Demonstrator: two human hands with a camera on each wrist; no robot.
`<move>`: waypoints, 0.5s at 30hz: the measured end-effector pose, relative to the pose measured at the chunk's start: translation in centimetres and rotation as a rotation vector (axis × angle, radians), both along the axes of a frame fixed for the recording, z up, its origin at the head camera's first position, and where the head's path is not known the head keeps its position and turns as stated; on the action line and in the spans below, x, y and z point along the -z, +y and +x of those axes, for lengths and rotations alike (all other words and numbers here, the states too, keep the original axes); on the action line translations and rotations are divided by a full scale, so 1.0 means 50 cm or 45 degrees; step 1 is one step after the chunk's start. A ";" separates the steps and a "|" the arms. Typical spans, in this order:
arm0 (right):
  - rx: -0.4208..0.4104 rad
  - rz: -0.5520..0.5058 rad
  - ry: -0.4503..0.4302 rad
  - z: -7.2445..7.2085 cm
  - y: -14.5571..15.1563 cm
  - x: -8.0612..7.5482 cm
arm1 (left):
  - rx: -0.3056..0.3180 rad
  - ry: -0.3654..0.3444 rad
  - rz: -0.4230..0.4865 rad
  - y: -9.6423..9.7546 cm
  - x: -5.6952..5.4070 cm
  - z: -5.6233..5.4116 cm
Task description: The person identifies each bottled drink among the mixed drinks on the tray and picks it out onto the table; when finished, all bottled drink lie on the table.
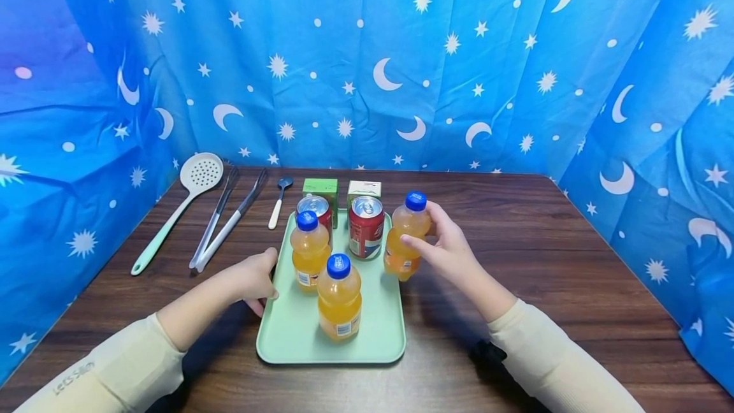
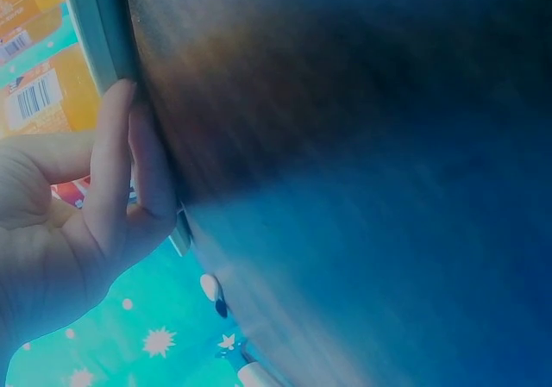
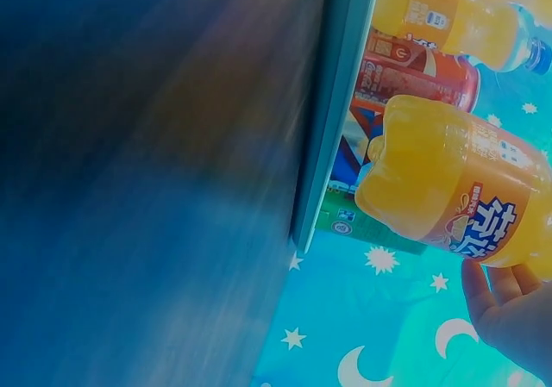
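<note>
My right hand grips an orange soda bottle with a blue cap, held up at the right rim of a pale green tray. In the right wrist view the bottle's base hangs over the tray's side, clear of its floor. At the tray's left edge my left hand holds the rim, its fingers against the outer wall. Two more orange soda bottles stand on the tray, one near the left rim and one nearer the front. Behind them are two red soda cans.
A green box and a pale-topped box stand at the tray's far end. Left of it on the wooden table lie a slotted skimmer, tongs and a small spoon. Blue star-patterned cloth surrounds the table.
</note>
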State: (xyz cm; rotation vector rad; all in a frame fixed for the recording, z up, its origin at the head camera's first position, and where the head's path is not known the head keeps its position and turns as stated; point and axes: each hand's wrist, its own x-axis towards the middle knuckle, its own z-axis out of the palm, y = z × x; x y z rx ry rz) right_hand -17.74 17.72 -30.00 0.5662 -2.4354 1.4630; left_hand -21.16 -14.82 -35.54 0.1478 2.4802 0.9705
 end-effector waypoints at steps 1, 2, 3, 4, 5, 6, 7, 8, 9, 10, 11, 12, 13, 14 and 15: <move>0.005 -0.001 -0.006 0.001 0.001 -0.001 | 0.000 0.000 0.002 0.000 0.000 0.000; 0.010 -0.001 -0.007 0.002 0.002 -0.002 | -0.001 0.001 0.005 0.000 0.000 0.000; 0.017 0.003 -0.011 0.002 0.003 -0.003 | -0.001 0.002 0.007 0.000 0.001 0.000; 0.024 0.005 -0.012 0.002 0.004 -0.004 | -0.002 0.003 0.008 0.001 0.001 0.000; 0.030 0.009 -0.013 0.002 0.005 -0.004 | -0.001 0.006 0.008 0.001 0.001 0.000; 0.036 0.012 -0.013 0.002 0.006 -0.005 | -0.002 0.006 0.009 0.001 0.001 0.000; 0.041 0.018 -0.009 0.002 0.007 -0.004 | -0.001 0.007 0.007 0.001 0.000 0.000; 0.045 0.024 -0.006 0.001 0.008 -0.004 | 0.000 0.008 0.005 0.001 0.000 0.000; 0.047 0.027 -0.006 0.000 0.009 -0.003 | 0.001 0.008 0.003 0.001 0.000 0.000; 0.049 0.030 -0.003 0.000 0.009 -0.002 | 0.002 0.008 -0.002 0.001 -0.001 0.000; 0.050 0.033 -0.001 -0.001 0.010 -0.002 | 0.003 0.008 -0.005 0.001 -0.001 0.000; 0.049 0.035 0.004 -0.001 0.011 -0.001 | 0.004 0.008 -0.007 0.001 -0.002 0.000; 0.049 0.039 0.006 -0.001 0.011 -0.001 | 0.005 0.008 -0.008 0.001 -0.001 0.000; 0.048 0.042 0.010 -0.001 0.012 -0.001 | 0.005 0.008 -0.007 0.001 -0.001 0.000; 0.049 0.044 0.014 -0.001 0.013 -0.001 | 0.005 0.007 -0.007 0.001 -0.001 0.000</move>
